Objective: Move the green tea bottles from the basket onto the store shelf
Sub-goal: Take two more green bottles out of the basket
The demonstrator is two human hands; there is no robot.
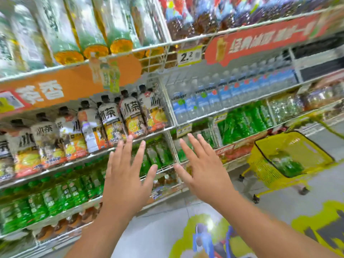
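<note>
Both my hands are up in front of the shelf, empty, fingers spread wide. My left hand (128,175) hangs before the row of green bottles (158,155), fingertips reaching the rail under the lemon tea bottles (111,120). My right hand (202,170) is just beside it, thumbs near each other but apart. Off to my right the yellow basket (264,170) sits on its wheeled frame on the floor (279,202), with green tea bottles (286,162) lying inside. Above that, water bottles (204,101) fill a shelf, with a 2.2 price tag (189,56) on the rail overhead. Everything's blurred.
</note>
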